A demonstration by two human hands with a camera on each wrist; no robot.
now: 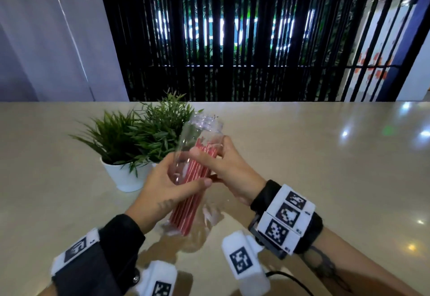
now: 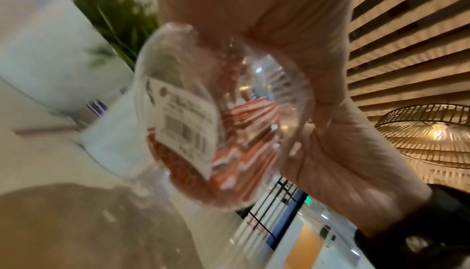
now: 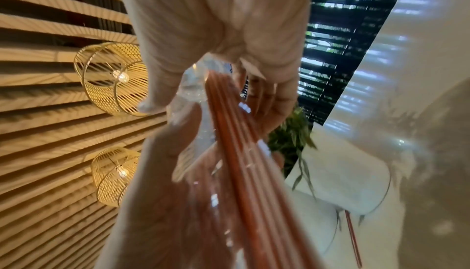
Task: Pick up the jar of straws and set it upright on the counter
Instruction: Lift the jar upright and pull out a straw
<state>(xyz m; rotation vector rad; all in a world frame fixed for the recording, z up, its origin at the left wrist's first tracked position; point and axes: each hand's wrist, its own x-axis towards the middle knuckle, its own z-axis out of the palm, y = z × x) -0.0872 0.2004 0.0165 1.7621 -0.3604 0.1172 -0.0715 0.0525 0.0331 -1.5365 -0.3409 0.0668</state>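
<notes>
Behind the beige counter point(image 1: 302, 156) stands a dark slatted screen. Both hands hold the clear jar point(image 1: 197, 146) with red straws point(image 1: 193, 179) above the counter, tilted, its mouth pointing away from the wrists. The left hand point(image 1: 162, 186) wraps the lower part; the right hand point(image 1: 223, 165) grips the middle. Just beyond the left hand stands a potted plant point(image 1: 130, 142). The lift seems done; next the base must turn down and settle flat, clear of the plant.

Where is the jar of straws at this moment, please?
In the head view the jar of straws is at centre, tilted above the counter, held by the left hand and right hand, beside the potted plant.
</notes>
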